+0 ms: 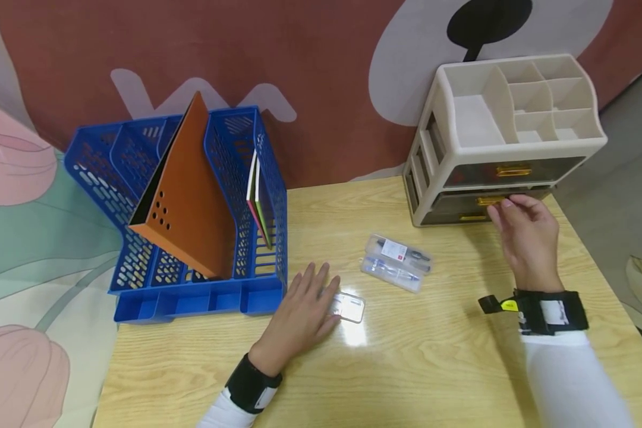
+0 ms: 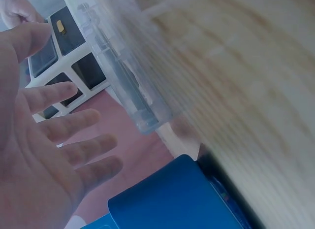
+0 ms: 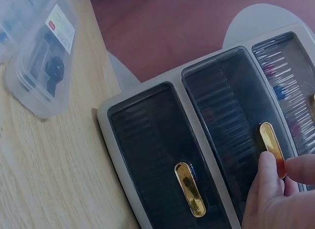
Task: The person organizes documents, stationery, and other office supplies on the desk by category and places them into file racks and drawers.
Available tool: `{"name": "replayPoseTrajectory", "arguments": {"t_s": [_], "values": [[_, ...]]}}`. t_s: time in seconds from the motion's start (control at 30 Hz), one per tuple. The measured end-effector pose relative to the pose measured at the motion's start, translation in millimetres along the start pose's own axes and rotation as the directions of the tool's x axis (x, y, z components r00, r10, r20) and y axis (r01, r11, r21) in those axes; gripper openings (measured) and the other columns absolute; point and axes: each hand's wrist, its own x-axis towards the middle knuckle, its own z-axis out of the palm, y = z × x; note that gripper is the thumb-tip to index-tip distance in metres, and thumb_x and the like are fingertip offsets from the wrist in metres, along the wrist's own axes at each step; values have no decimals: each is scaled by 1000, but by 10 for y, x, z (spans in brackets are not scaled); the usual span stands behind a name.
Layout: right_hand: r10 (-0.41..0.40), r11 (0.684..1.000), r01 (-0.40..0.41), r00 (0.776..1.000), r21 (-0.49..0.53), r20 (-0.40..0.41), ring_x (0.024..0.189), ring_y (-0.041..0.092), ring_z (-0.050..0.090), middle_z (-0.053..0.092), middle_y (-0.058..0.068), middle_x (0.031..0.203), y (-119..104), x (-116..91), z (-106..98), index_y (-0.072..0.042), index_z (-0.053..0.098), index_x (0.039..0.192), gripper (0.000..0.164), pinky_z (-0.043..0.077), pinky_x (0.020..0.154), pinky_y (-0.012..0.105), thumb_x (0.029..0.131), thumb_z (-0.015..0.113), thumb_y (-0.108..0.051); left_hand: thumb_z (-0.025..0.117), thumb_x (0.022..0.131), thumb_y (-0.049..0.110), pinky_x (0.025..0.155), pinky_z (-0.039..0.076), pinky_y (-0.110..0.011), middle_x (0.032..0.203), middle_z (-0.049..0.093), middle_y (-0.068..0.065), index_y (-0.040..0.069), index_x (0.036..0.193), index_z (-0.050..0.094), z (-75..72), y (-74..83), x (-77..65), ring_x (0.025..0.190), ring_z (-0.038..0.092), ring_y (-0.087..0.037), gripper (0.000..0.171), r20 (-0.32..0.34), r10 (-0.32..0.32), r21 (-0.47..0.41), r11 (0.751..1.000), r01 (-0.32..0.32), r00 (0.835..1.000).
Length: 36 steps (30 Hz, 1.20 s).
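At the small white drawer cabinet [image 1: 444, 172], my right hand [image 1: 532, 241] pinches the gold handle [image 3: 272, 147] of the middle drawer [image 3: 231, 111] between thumb and fingers. This drawer has a dark see-through front. My left hand [image 1: 299, 315] is over the table with its fingers straight and spread, palm down. A small clear flat case [image 1: 350, 307] lies under its fingertips and thumb, partly hidden by them. Between the hands lies a clear plastic pen case [image 1: 396, 263] with a white label and dark and blue pens inside.
A blue desk file rack [image 1: 198, 301] stands on the left, holding an orange folder [image 1: 192, 202] and a few thin booklets [image 1: 259, 205]. The cabinet's top has open compartments [image 1: 529, 95]. A patterned cloth [image 1: 326, 77] hangs behind the wooden table [image 1: 417, 368].
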Motion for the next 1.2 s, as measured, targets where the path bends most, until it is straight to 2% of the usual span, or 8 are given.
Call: {"name": "replayPoseTrajectory", "arguments": {"t_s": [0.23, 0.47, 0.7, 0.9, 1.07, 1.2], "values": [[-6, 1000, 6, 1000, 4, -14, 99, 18, 68, 55, 9, 123, 12, 91, 41, 1, 61, 110, 22, 61, 87, 26, 91, 70, 8, 57, 102, 50, 122, 35, -57, 165, 36, -18, 13, 155, 45, 6, 10, 1, 153, 33, -42, 66, 17, -1, -4, 1000, 1, 1000], [-5, 1000, 5, 1000, 16, -3, 94, 18, 68, 57, 10, 118, 9, 122, 45, 1, 61, 109, 21, 61, 87, 26, 92, 70, 8, 59, 102, 48, 121, 36, -57, 164, 38, -19, 12, 154, 47, 16, 1, -3, 151, 36, -42, 65, 4, -3, -4, 1000, 3, 1000], [1, 1000, -1, 1000, -15, -21, 89, 18, 69, 60, 8, 106, 75, 66, -50, -2, 58, 111, 21, 63, 74, 27, 95, 70, 0, 60, 102, 48, 121, 36, -57, 164, 38, -19, 12, 154, 47, 26, -6, -5, 152, 35, -42, 65, -8, -14, -16, 1000, 14, 1000], [105, 993, -108, 992, -37, -62, 92, 16, 65, 54, 3, 106, 175, 19, -151, -6, 58, 108, 14, 62, 70, 25, 98, 68, -5, 60, 101, 46, 119, 39, -57, 163, 39, -21, 10, 154, 46, 7, -9, 55, 151, 36, -43, 66, -78, -24, -21, 1000, 22, 997], [207, 974, -210, 977, -85, -46, 101, 15, 62, 49, 2, 115, 256, 10, -173, -9, 58, 110, 14, 63, 80, 28, 99, 68, -8, 60, 101, 46, 120, 37, -57, 164, 38, -20, 10, 155, 45, -30, -7, 165, 152, 35, -43, 67, -96, -36, -30, 999, 33, 995], [285, 958, -285, 958, -25, 3, 104, 16, 63, 53, 4, 116, 306, 22, -167, -8, 56, 110, 13, 62, 90, 33, 101, 64, -6, 59, 101, 46, 120, 37, -58, 164, 38, -19, 11, 155, 45, -57, 1, 253, 152, 34, -42, 66, -107, -42, -53, 998, 36, 993]]}}
